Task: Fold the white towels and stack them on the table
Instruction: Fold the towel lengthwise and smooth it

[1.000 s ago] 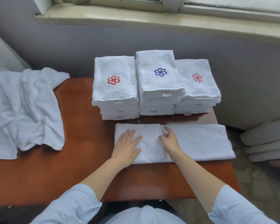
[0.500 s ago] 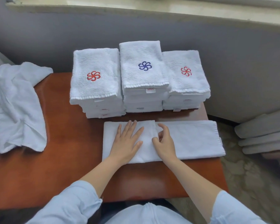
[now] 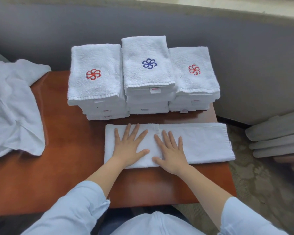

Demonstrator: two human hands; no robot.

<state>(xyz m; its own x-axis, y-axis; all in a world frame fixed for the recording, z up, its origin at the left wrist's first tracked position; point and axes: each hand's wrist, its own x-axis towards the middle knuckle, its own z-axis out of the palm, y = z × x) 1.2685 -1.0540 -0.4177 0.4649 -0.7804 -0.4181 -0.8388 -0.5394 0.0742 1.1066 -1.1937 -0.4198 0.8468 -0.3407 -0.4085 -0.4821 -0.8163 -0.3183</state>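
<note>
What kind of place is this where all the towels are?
Probably a hotel or spa laundry area: stacks of folded towels with stitched flower logos, a heap of unfolded towels, and one towel being pressed flat on the wooden table.

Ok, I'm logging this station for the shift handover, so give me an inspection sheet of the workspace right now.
Surface: brown table, glossy.
Job's things: long towel flat at the near edge; three stacks of folded towels behind it; crumpled towels on the left.
Clutter: nothing seen.
Hands: left hand and right hand flat, fingers straight, pressing the long towel.
Cables: nothing seen.
Surroundings: grey wall behind; grey pads and carpet at right.
</note>
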